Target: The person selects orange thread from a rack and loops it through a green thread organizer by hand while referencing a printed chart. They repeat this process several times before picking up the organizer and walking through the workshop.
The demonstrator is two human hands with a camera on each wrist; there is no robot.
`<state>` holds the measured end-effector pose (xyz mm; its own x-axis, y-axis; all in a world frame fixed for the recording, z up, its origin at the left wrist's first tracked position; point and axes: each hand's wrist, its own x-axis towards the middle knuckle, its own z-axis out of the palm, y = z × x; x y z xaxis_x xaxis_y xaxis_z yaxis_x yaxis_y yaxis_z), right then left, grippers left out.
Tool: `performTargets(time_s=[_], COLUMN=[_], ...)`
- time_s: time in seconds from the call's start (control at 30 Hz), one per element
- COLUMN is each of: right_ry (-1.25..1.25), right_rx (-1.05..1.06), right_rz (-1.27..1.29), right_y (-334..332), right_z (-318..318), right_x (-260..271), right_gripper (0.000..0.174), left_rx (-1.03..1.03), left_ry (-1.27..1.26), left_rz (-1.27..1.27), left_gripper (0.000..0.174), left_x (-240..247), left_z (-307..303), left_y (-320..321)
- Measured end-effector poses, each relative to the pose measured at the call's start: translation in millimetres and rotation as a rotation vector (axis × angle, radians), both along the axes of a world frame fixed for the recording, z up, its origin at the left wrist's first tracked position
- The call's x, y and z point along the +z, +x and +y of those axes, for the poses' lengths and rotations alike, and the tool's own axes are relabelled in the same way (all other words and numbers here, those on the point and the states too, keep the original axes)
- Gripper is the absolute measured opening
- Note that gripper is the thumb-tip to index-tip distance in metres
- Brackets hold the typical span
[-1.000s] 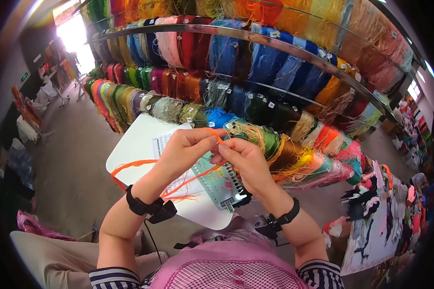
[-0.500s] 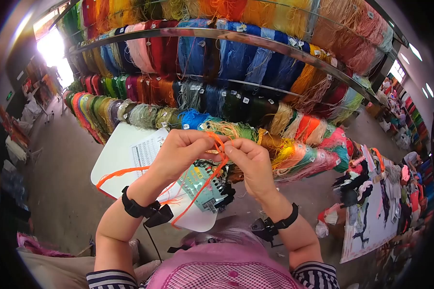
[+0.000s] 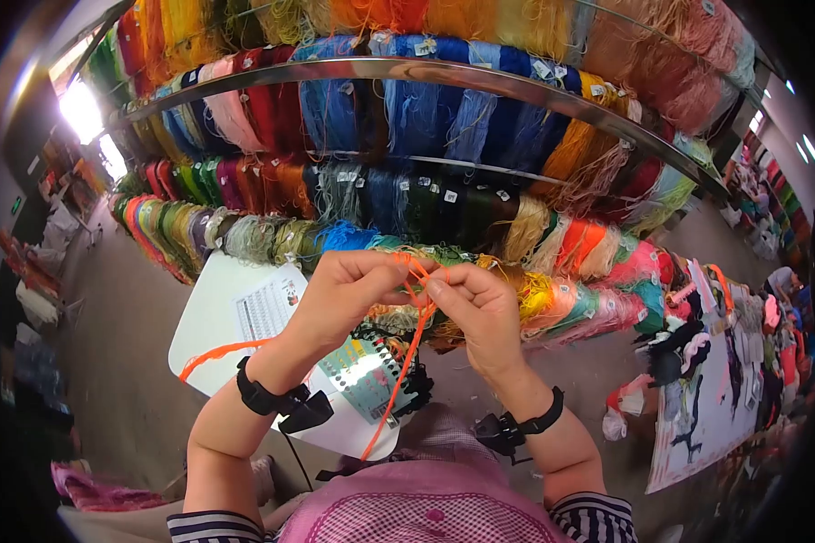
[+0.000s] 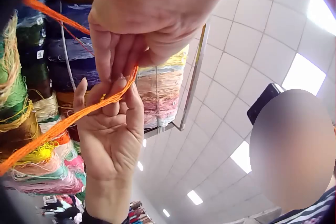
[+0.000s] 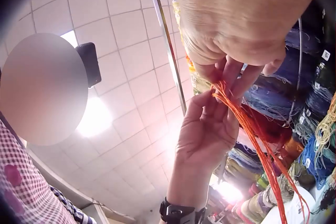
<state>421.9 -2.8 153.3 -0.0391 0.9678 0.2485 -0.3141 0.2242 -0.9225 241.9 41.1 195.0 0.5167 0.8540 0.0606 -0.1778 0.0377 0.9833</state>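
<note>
A bundle of orange embroidery thread is held up between the two hands, in front of the chest. My left hand pinches it between thumb and fingers, with a loop standing above the fingertips. Close by on the right, my right hand also pinches the thread between thumb and forefinger. One length hangs down from the fingers, while another trails out to the left behind the left forearm. In the left wrist view the orange thread runs across the right palm; in the right wrist view the strands fan downward.
Below the hands is a white tabletop with a printed sheet and a green booklet. Racks of coloured thread skeins stand ahead, crossed by a metal rail. A white board with dark scraps lies to the right.
The hands have drawn slightly apart, with thread crossing between their fingertips. The hanging length now falls straighter toward the lap. The head view has shifted, so the racks appear further left.
</note>
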Motion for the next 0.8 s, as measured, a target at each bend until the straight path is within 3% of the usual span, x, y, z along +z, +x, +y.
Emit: performTargets(time_s=[0.43, 0.53, 0.63, 0.67, 0.73, 0.8], right_ry=[0.077, -0.04, -0.093, -0.116, -0.134, -0.101], right_rx=[-0.096, -0.038, 0.022, 0.088, 0.116, 0.119], right_rz=[0.028, 0.24, 0.321, 0.354, 0.315, 0.108], right_y=[-48.9, -55.6, -56.4, -55.9, -56.0, -58.1], right_z=[-13.1, -15.4, -12.7, -11.8, -11.4, -9.0], right_x=[9.0, 11.6, 9.2, 9.9, 18.1, 30.4], right_gripper=[0.016, 0.02, 0.024, 0.025, 0.025, 0.024], left_rx=[-0.057, -0.139, -0.269, -0.272, -0.298, -0.366], left_ry=[-0.03, -0.087, -0.265, -0.259, -0.203, -0.202], left_rz=[-0.044, -0.117, -0.295, -0.295, -0.304, -0.278], left_gripper=[0.028, 0.037, 0.068, 0.068, 0.071, 0.072], left_x=[-0.5, 6.1, 9.9, 9.8, 15.8, 17.5], left_z=[4.7, 5.8, 7.2, 7.7, 7.4, 10.4], left_y=[-47.9, -52.5, -49.0, -48.0, -43.2, -36.5])
